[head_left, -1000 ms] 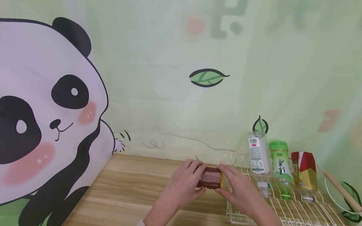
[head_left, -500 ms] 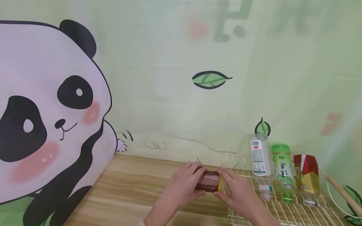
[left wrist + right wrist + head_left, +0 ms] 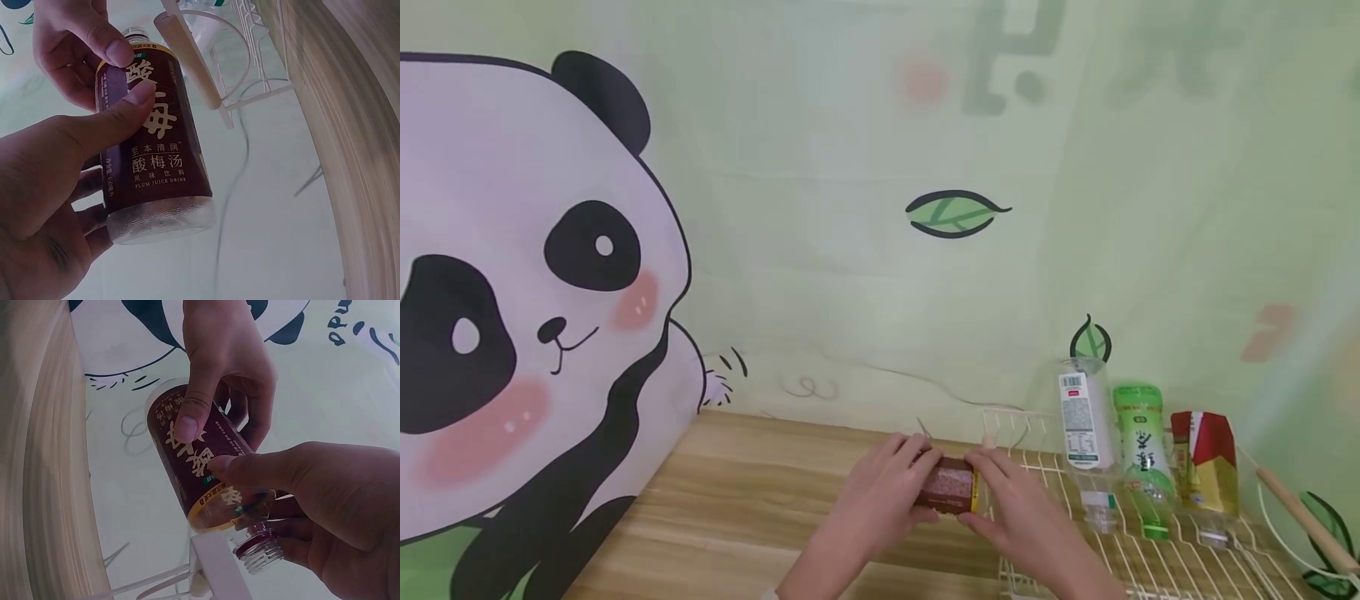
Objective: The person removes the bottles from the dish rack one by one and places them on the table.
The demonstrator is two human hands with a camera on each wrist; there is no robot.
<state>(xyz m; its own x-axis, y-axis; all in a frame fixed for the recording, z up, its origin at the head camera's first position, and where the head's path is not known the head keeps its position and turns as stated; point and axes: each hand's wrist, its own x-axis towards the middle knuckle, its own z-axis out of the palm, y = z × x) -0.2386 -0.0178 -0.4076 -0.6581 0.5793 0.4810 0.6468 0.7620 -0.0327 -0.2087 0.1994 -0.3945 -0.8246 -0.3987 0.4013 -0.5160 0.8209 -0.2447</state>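
Observation:
A plum juice bottle (image 3: 950, 486) with a dark maroon label lies sideways between both hands in the head view. My left hand (image 3: 880, 492) grips its base half, the thumb across the label. Near the neck end, my right hand (image 3: 1018, 504) holds the bottle with thumb and fingers. In the left wrist view, the bottle (image 3: 164, 172) shows its clear base and pale lettering. No cap shows on the threaded neck (image 3: 257, 550) in the right wrist view. Parts of the label are hidden behind both hands.
Right of my hands stands a white wire rack (image 3: 1142, 558). Upside down in it are a clear bottle (image 3: 1084, 421), a green bottle (image 3: 1142, 442) and a red-and-gold labelled bottle (image 3: 1210, 467). A wooden handle (image 3: 1307, 517) sits at the rack's right end, above the wooden table (image 3: 730, 517).
Both hands and the plum juice bottle have shifted slightly left and down. The grip looks the same, and the things in the rack have not moved.

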